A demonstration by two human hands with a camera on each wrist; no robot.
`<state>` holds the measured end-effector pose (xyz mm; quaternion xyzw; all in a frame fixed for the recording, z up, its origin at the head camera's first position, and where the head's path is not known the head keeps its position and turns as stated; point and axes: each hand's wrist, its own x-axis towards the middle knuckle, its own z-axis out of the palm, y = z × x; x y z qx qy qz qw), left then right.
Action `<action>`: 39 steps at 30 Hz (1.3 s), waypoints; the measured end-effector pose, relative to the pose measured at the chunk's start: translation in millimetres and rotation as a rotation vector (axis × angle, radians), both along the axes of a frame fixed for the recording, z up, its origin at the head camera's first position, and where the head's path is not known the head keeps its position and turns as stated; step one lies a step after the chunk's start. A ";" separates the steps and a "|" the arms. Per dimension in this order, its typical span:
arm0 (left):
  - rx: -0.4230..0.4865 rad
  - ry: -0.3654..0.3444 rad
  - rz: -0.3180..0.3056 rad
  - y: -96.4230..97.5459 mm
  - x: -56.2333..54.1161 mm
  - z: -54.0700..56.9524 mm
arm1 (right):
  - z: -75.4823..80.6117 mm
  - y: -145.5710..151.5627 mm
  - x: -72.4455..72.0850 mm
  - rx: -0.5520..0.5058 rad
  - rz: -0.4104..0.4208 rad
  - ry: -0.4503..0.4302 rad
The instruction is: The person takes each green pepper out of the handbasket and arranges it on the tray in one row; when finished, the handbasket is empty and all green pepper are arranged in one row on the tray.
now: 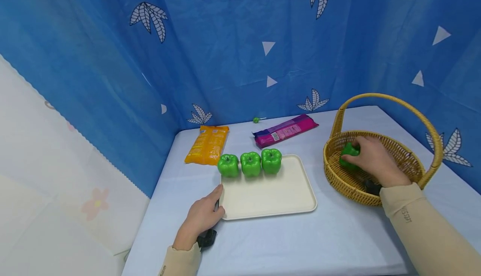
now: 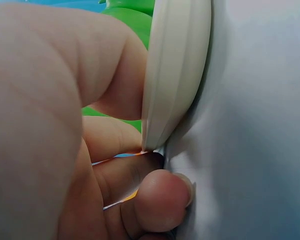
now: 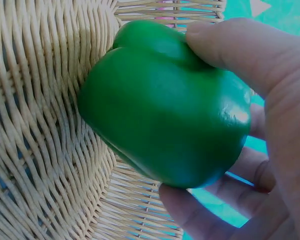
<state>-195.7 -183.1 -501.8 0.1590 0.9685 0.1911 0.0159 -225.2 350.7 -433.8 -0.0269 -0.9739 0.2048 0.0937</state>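
In the head view my left hand (image 1: 204,211) is at the left edge of a cream rectangular tray (image 1: 270,203). The left wrist view shows its thumb and a finger against the tray's rim (image 2: 175,60), with other fingers low beside the table. Three glossy green bell peppers stand in a row along the tray's back left: one at the corner (image 1: 228,165), a middle one (image 1: 250,164) and a right one (image 1: 271,161). Inside a wicker basket (image 1: 340,186) my right hand (image 1: 373,157) grips another green bell pepper (image 3: 165,110), thumb on one side and fingers on the other.
Behind the tray lie an orange packet (image 1: 208,145), a pink and purple packet (image 1: 285,130) and a small green item with a white stick (image 1: 256,120). The basket's tall handle (image 1: 407,107) arches over my right hand. Blue curtains (image 1: 240,50) border the white table's back and sides.
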 end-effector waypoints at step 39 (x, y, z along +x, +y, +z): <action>0.015 -0.001 0.011 1.0 1.3 1.2 | 0.7 -5.7 1.3 -0.047 0.090 -0.056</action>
